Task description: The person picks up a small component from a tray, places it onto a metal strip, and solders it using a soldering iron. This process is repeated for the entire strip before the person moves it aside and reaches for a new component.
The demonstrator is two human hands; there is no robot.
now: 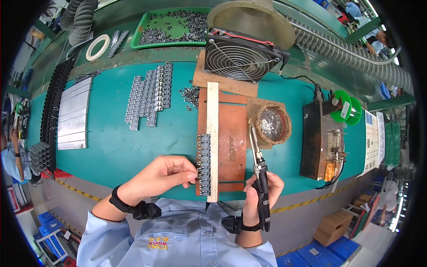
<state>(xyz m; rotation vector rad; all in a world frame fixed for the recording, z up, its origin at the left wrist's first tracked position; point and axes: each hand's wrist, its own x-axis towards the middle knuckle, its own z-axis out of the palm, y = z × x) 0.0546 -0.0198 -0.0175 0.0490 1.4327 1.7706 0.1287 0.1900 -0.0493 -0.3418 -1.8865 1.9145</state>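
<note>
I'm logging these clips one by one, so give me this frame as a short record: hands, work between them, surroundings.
Left hand: fingertips at the left edge of the component strip; grip unclear
Right hand: holding the soldering iron, tip pointing away from the person
Component strip: along the left side of the white bar, over the brown plate
Far side: black fan, green tray of small metal parts
Right side: round pot, green spool
</note>
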